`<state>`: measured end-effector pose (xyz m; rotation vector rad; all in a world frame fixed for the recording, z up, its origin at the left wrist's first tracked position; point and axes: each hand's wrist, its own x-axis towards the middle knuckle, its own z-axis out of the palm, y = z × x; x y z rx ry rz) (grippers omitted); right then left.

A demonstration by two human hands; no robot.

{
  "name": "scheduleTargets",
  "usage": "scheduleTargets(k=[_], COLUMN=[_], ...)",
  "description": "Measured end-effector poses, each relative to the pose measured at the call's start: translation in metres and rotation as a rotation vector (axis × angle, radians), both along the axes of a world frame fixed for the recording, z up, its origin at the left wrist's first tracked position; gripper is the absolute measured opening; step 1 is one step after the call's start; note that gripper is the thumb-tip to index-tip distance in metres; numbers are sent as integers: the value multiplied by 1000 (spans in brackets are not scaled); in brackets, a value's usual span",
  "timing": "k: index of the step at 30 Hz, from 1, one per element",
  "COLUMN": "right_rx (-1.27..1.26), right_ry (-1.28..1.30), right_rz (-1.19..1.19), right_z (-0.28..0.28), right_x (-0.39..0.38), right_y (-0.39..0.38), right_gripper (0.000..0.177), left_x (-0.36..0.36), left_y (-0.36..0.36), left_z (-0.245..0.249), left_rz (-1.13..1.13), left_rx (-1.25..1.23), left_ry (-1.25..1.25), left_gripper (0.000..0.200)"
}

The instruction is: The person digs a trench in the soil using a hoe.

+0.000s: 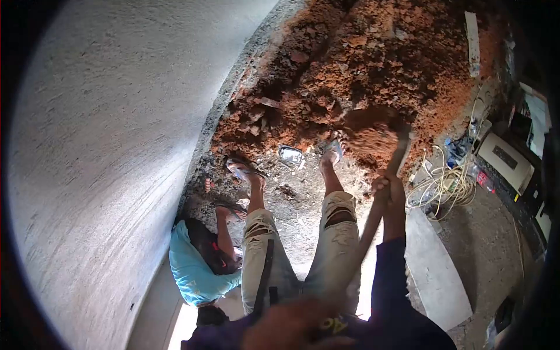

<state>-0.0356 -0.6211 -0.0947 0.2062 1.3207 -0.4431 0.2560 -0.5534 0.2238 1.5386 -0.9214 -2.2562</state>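
Observation:
My right hand (386, 185) is wrapped round the wooden handle of a hoe (368, 230), partway up toward its head. At the bottom of the view my left hand (291, 324) is blurred and closed at the handle's lower end; its separate fingers are hard to make out. The hoe's head lies over reddish loose soil (350, 52), just beyond my right foot. Soil around the blade is smeared by motion, and the blade itself is mostly hidden. My sandalled feet stand at the near edge of the soil.
Another person (201, 262) in a light blue shirt is low down by the rough wall (116, 128) on the left. A small phone-like object (290, 155) lies between my feet. To the right are coiled cable (446, 189), a pale board (436, 268) and a beige panel (505, 160).

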Motion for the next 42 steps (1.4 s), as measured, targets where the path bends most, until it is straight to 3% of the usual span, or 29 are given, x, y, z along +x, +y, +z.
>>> scheduleTargets(k=[1, 2, 4, 5, 6, 8, 9, 10, 11, 12, 13, 14, 17, 21, 22, 24, 26, 27, 29, 30, 31, 32, 33, 35, 36, 37, 40, 41, 42], right_rx=[-78, -157, -248, -171, -84, -103, -152, -172, -326, -368, -422, -574, -918, -1262, -1347, -1474, -1506, -1484, -1346, -1240, -1094, -939, -850, -844, -666, -479, -359, -323, -286], right_ry=[175, 347, 531, 548, 577, 493, 593, 704, 494, 871, 1011, 821, 927, 1007, 985, 955, 998, 1019, 1073, 1086, 1074, 979, 821, 663, 245, -134, 49, 149, 247], right_rz=[-123, -238, -355, -340, -326, -332, -333, -330, -295, -221, -309, -255, -195, -114, -123, -175, 18, 140, 500, 732, 1052, 1435, 1667, 1738, 1043, 324, 262, 239, 216], right_z=[6, 9, 14, 4, -8, -12, 0, 10, 16, 54, 44, 68, 138, 153, 140, 91, 14, -34, -153, -215, -280, -336, -365, -375, -372, -375, -364, -341, -319], right_x=[8, 20, 51, 53, 49, 26, 26, 23, -9, 22, -2, -6, 58, 138, 157, 210, 270, 298, 346, 364, 381, 392, 388, 353, 329, 318, 359, 381, 404], right_y=[11, 20, 39, 44, 57, 63, 51, 55, 70, 47, 52, 31, -66, -198, -227, -267, -252, -237, -186, -148, -95, -35, 11, 34, 36, 34, 48, 44, 40], right_gripper=[13, 15, 8, 9, 10, 11, 12, 15, 18, 19, 21, 21, 16, 12, 13, 16, 17, 18, 19, 20, 21, 22, 23, 24, 20, 19, 17, 18, 19], left_x=[11, 25, 36, 37, 41, 27, 21, 7, -7, -25, -42, -54, -46, 10, 27, 66, 107, 133, 167, 184, 194, 193, 185, 151, 129, 126, 156, 173, 184], left_y=[20, 35, 95, 106, 113, 150, 141, 147, 153, 158, 148, 131, 63, -40, -65, -96, -107, -95, -25, 21, 95, 151, 180, 180, 141, 134, 151, 170, 193], left_z=[-13, -35, -127, -182, -248, -318, -339, -352, -365, -376, -374, -374, -347, -341, -353, -389, -417, -440, -490, -500, -513, -495, -470, -427, -393, -390, -399, -405, -410], left_rz=[-47, -237, -413, -517, -673, -348, -264, -184, -111, -23, 17, 62, 135, 106, 158, 220, 305, 116, 184, -59, -270, -297, -283, -297, -23, -11, -11, 9, 68], left_rx=[-45, -81, -362, -334, -80, -313, -453, -512, -571, -580, -595, -625, -690, -835, -874, -718, -590, -571, -239, 1, 90, 131, 185, 276, 333, 337, 369, 310, 414], left_ry=[-147, -390, -845, -945, -830, -905, -853, -790, -724, -662, -649, -646, -530, -382, -317, -207, -219, -448, -425, -584, -668, -671, -655, -675, -683, -669, -640, -651, -606], left_gripper=[71, 73, 77, 56, 28, 15, 16, 20, 25, 31, 35, 40, 32, 30, 31, 29, 25, 32, 41, 42, 54, 51, 49, 45, 53, 54, 57, 56, 55])
